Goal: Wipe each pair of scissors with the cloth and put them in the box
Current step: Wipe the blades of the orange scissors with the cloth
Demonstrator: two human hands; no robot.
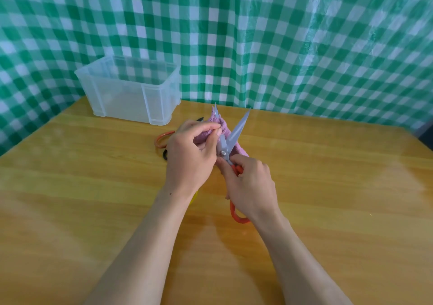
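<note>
My right hand (pixel 250 185) grips the orange handles of a pair of scissors (pixel 237 129) whose two grey blades are spread apart and point away from me. My left hand (pixel 192 154) pinches a purple cloth (pixel 225 126) around the left blade. Part of the cloth hangs down behind the blades. A clear plastic box (pixel 131 89) stands on the table at the back left, and I see nothing inside it.
More scissors lie on the wooden table (pixel 328 187) behind my left hand: an orange handle loop (pixel 162 138), a black loop (pixel 165 154) and a black tip (pixel 200 119). A yellow piece (pixel 194 197) shows under my left wrist. A green checked sheet (pixel 281 47) hangs behind.
</note>
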